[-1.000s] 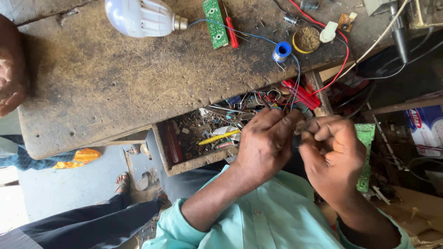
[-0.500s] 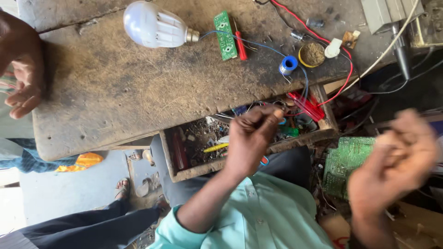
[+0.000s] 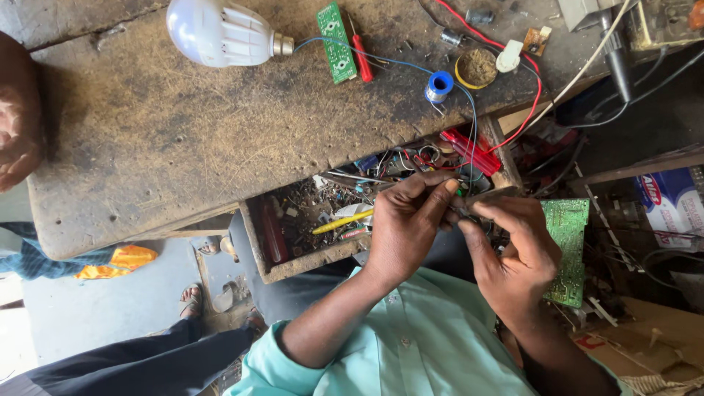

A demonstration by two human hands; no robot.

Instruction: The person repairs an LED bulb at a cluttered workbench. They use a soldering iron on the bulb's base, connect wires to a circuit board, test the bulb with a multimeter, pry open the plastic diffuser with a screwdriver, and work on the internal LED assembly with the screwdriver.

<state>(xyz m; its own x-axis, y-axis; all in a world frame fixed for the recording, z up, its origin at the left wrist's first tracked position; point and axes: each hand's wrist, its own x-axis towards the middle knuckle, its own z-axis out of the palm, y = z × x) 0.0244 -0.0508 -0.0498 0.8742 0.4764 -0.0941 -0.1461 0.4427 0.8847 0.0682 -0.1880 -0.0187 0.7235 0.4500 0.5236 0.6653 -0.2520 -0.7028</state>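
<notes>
- Fingertips point(image 3: 440, 192) of left hand point(image 3: 407, 227) pinched tight on a small part, too tiny to identify, just over the open drawer point(image 3: 293, 268).
- Right hand point(image 3: 513, 253) beside it, thumb and fingers closed on the same small part, the two hands touching at the tips.
- Inside the drawer: yellow-handled tool point(image 3: 341, 221), loose wires and scrap.
- Beyond the drawer, on the workbench point(image 3: 169, 147): white bulb point(image 3: 216, 33), green circuit board point(image 3: 336, 33), blue solder spool point(image 3: 438, 86).
- Another person's hand point(image 3: 16, 132) at the bench's far-left end, well away from the drawer.

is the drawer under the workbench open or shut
Open: the drawer juts out from the bench, its clutter of wires and parts exposed.
</notes>
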